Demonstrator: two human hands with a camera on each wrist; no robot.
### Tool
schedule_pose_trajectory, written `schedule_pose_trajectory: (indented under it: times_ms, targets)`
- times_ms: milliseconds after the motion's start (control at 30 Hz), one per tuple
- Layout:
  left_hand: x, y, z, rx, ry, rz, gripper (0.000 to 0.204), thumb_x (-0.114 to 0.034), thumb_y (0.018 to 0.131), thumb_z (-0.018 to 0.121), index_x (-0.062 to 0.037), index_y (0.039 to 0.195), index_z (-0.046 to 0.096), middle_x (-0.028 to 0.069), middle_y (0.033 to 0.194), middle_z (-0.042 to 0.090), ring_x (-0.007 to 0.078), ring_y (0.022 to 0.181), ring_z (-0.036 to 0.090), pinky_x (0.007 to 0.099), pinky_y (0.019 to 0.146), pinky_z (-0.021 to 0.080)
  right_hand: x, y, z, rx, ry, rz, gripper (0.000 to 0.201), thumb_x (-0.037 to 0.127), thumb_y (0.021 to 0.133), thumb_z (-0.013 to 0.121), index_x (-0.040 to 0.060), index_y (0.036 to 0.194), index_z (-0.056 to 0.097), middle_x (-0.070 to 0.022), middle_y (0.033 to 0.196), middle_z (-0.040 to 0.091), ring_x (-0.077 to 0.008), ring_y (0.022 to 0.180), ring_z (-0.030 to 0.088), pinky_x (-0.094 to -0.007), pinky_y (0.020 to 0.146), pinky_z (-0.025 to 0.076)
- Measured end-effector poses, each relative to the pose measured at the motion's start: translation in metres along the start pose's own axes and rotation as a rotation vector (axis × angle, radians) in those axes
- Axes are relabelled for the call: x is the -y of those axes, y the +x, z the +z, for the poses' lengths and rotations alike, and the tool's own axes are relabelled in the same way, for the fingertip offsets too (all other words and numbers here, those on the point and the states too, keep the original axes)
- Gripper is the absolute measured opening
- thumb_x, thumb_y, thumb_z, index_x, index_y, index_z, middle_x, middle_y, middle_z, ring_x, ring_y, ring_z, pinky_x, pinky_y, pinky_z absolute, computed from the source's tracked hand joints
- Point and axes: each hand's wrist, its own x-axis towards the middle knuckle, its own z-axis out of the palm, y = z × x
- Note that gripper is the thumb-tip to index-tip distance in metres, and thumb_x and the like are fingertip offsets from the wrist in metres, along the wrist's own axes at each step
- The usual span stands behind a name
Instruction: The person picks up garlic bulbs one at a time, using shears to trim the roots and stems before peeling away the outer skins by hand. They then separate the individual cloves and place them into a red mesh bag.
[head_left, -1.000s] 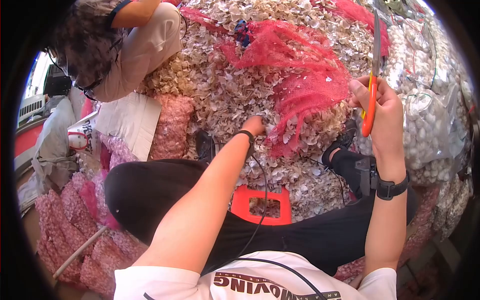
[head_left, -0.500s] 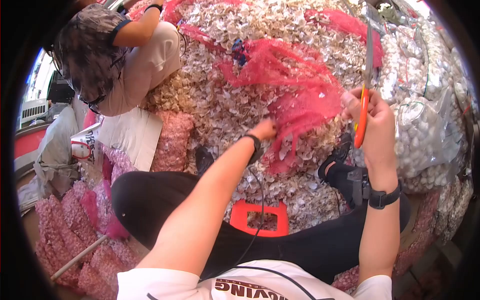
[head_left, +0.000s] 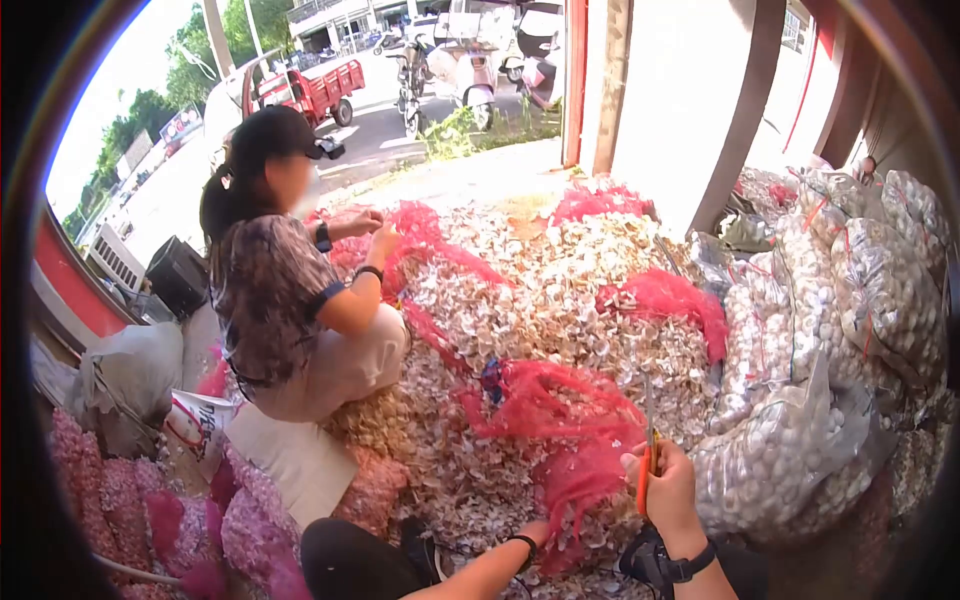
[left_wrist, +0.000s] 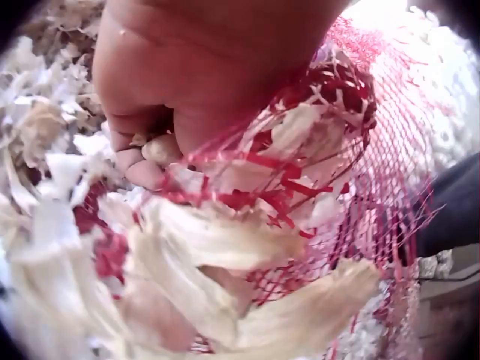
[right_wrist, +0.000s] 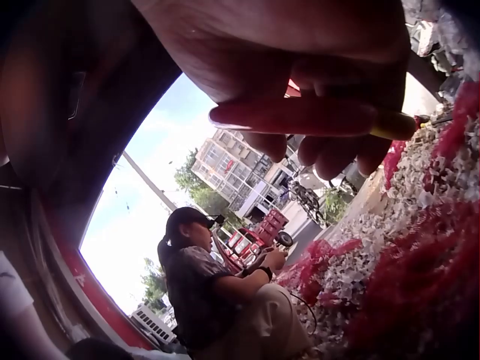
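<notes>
Gripping the orange-handled scissors [head_left: 646, 470] in a closed fist, the right hand [head_left: 668, 487] carries them upright at about five o'clock in the head view, blades rising toward twelve o'clock so the long axis runs nearly vertical, tips up and away from the body; that looks like a resting carry that keeps the points clear of the other hand. In the right wrist view the fingers [right_wrist: 300, 116] are curled tightly round the handle, with only a yellowish end showing past them. Lower down, near six o'clock, the left hand [head_left: 535, 532] is buried in the husks at the foot of the red mesh netting [head_left: 565, 420], and the left wrist view shows its fingers [left_wrist: 142, 161] curled round a bunch of mesh and papery skins, apparently pinching the net to hold it taut. The net drapes from that grip up toward twelve o'clock over the pile of garlic skins [head_left: 540, 300]. At nine o'clock another person [head_left: 285, 290] sits on the heap, handling more red mesh, while clear bags of peeled garlic [head_left: 800, 430] are stacked at three o'clock.
</notes>
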Motion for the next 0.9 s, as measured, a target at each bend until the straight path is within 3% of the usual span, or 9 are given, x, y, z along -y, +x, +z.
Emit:
schedule_pose_trajectory:
  times_ms: [67, 100, 267, 367, 433, 567, 633, 833, 900]
  targets:
    - [0.031, 0.028, 0.008, -0.063, 0.284, -0.087, 0.038, -0.03, 0.093, 0.049, -0.0004, 0.109, 0.067, 0.0278, 0.112, 0.066, 0.0402, 0.1, 0.067, 0.0491, 0.082, 0.053, -0.001, 0.003, 0.0, -0.035, -0.027, 0.0, 0.023, 0.016, 0.086, 0.077, 0.0003, 0.092, 0.061, 0.004, 0.065, 0.055, -0.002, 0.056, 0.047, -0.0214, 0.049, 0.038]
    - [0.021, 0.007, -0.005, -0.318, 0.427, -0.095, 0.033, -0.023, 0.091, 0.053, 0.0006, 0.113, 0.062, 0.0283, 0.116, 0.062, 0.0418, 0.097, 0.067, 0.0472, 0.082, 0.056, -0.003, 0.004, 0.0, -0.053, -0.085, -0.02, 0.024, 0.017, 0.086, 0.078, 0.0004, 0.091, 0.061, 0.0033, 0.065, 0.056, -0.0024, 0.057, 0.048, -0.0215, 0.051, 0.038]
    - [0.03, -0.017, -0.039, -0.359, 0.459, -0.276, 0.039, -0.01, 0.085, 0.066, 0.0016, 0.121, 0.054, 0.0246, 0.134, 0.047, 0.0366, 0.098, 0.067, 0.0405, 0.078, 0.059, -0.006, 0.006, 0.0, -0.035, -0.134, -0.028, 0.024, 0.018, 0.087, 0.077, 0.0009, 0.093, 0.061, 0.0013, 0.067, 0.058, -0.0039, 0.057, 0.051, -0.0217, 0.052, 0.041]
    - [0.024, -0.022, -0.042, -0.171, 0.477, -0.303, 0.041, -0.011, 0.087, 0.065, 0.0016, 0.123, 0.054, 0.0269, 0.138, 0.045, 0.0362, 0.096, 0.068, 0.0394, 0.074, 0.059, 0.0, 0.001, 0.001, -0.025, -0.126, -0.029, 0.023, 0.017, 0.087, 0.076, 0.001, 0.095, 0.061, -0.0012, 0.069, 0.062, -0.0054, 0.059, 0.056, -0.0218, 0.053, 0.043]
    - [0.017, -0.023, -0.044, -0.377, 0.477, -0.228, 0.038, -0.015, 0.088, 0.065, 0.0019, 0.122, 0.058, 0.0285, 0.146, 0.039, 0.0351, 0.093, 0.069, 0.0395, 0.069, 0.059, 0.006, -0.001, 0.002, -0.016, -0.126, -0.023, 0.024, 0.018, 0.087, 0.076, 0.0007, 0.095, 0.062, -0.002, 0.069, 0.063, -0.0056, 0.06, 0.057, -0.0218, 0.054, 0.044]
    - [0.025, -0.021, -0.058, -0.446, 0.633, -0.221, 0.033, -0.016, 0.092, 0.062, 0.0011, 0.12, 0.061, 0.0291, 0.15, 0.034, 0.0336, 0.094, 0.07, 0.0409, 0.069, 0.059, 0.004, -0.002, 0.003, -0.015, -0.143, -0.003, 0.024, 0.017, 0.086, 0.077, 0.0005, 0.095, 0.062, -0.0006, 0.067, 0.062, -0.0053, 0.057, 0.056, -0.0213, 0.052, 0.043]
    - [0.015, -0.026, -0.077, -0.161, 0.497, -0.508, 0.029, -0.016, 0.095, 0.058, 0.0, 0.12, 0.062, 0.0266, 0.145, 0.044, 0.0342, 0.098, 0.069, 0.0439, 0.076, 0.059, 0.004, -0.003, 0.005, -0.009, -0.161, -0.006, 0.024, 0.017, 0.086, 0.077, 0.0008, 0.095, 0.062, 0.0003, 0.066, 0.061, -0.0048, 0.056, 0.054, -0.0213, 0.051, 0.042]
    - [0.061, -0.001, -0.072, 0.017, 0.276, -0.438, 0.03, -0.02, 0.097, 0.055, 0.0001, 0.116, 0.065, 0.0209, 0.114, 0.068, 0.0331, 0.099, 0.069, 0.0444, 0.083, 0.057, 0.004, -0.002, 0.005, -0.044, -0.174, 0.005, 0.028, 0.02, 0.084, 0.08, -0.0009, 0.091, 0.062, 0.0009, 0.065, 0.057, -0.0041, 0.057, 0.05, -0.023, 0.052, 0.04]
    - [0.053, -0.007, -0.075, 0.04, 0.261, -0.404, 0.035, -0.024, 0.094, 0.057, 0.0019, 0.117, 0.064, 0.0227, 0.117, 0.066, 0.0353, 0.104, 0.067, 0.0461, 0.087, 0.055, 0.008, -0.003, 0.006, -0.036, -0.15, -0.007, 0.028, 0.021, 0.084, 0.08, -0.0006, 0.089, 0.062, 0.0005, 0.065, 0.057, -0.0043, 0.056, 0.049, -0.0234, 0.052, 0.04]
